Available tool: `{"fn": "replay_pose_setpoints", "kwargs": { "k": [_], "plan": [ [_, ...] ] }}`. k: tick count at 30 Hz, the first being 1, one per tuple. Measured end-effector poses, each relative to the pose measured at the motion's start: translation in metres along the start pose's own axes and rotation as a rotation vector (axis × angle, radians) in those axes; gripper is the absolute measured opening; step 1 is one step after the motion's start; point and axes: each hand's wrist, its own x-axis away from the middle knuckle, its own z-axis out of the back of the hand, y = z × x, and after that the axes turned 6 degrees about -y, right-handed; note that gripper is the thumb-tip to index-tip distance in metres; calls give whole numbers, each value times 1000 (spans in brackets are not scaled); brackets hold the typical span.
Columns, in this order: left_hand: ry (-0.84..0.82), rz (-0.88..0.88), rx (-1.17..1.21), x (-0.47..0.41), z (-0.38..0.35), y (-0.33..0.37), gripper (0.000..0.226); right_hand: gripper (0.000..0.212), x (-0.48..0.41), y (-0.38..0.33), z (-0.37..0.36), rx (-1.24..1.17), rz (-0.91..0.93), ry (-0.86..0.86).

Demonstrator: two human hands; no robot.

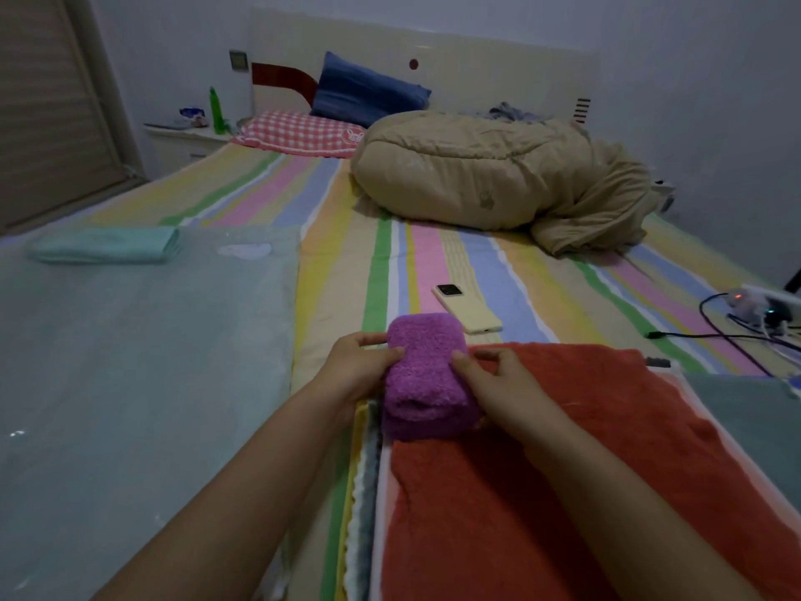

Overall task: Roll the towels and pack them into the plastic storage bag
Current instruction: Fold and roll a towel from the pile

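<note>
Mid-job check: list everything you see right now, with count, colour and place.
purple towel: 1, purple, rolled, held between both hands
red towel: 1, red-orange, spread flat, near right
plastic storage bag: 1, clear greenish, flat on bed, left
teal towel: 1, teal, rolled, at the bag's far end
phone: 1, pale yellow, behind purple towel
quilt: 1, tan, bunched, far right
pillows: 2, blue and red check, by headboard
green bottle: 1, nightstand
cables: several, dark, right edge
left hand: 1, gripping roll's left side
right hand: 1, gripping roll's right side
</note>
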Motion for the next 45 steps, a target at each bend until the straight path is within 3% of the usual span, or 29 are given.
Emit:
{"fn": "replay_pose_setpoints", "kwargs": {
  "k": [6, 10, 13, 16, 19, 22, 26, 29, 31, 34, 35, 38, 39, 41, 43, 45],
  "plan": [
    [13, -115, -302, -18, 0, -24, 47, 79, -1, -8, -19, 67, 61, -43],
    [-46, 15, -154, -8, 21, -1, 74, 74, 6, -25, -25, -134, 93, -102],
    [-340, 243, 102, 13, 62, 21, 72, 68, 20, -52, -37, -368, 96, -281],
    [-477, 273, 276, 36, 119, 31, 98, 65, 26, -77, -63, -523, 104, -500],
    [-392, 194, 131, 61, 173, 36, 78, 66, 26, -87, -101, -559, 121, -727],
    [-300, 178, -138, 83, 217, 38, 60, 66, 28, -86, -146, -362, 101, -827],
    [-99, 221, -492, 89, 261, 18, 46, 68, 39, -78, -204, 180, 245, -676],
    [-59, 259, -434, 88, 273, 1, 50, 64, 49, -75, -231, 621, 494, -448],
    [-53, 227, -378, 88, 273, -4, 53, 48, 56, -76, -242, 728, 583, -342],
    [-45, 195, -357, 86, 271, -6, 56, 24, 67, -83, -250, 868, 533, -266],
    [-45, 197, -339, 86, 272, -6, 55, 30, 70, -86, -253, 877, 477, -262],
    [-75, 245, -200, 88, 273, -1, 43, 83, 77, -88, -264, 983, 339, -283],
    [-94, 262, -127, 90, 274, 3, 35, 92, 79, -86, -270, 1068, 334, -266],
    [-100, 264, -31, 96, 279, 7, 26, 90, 78, -81, -280, 1159, 340, -203],
    [-15, 133, -167, 102, 288, 2, 37, 73, 77, -79, -281, 1122, 360, -135],
    [72, -157, -583, 118, 302, -4, 42, 64, 76, -79, -279, 1062, 376, -102]
  ]
}}
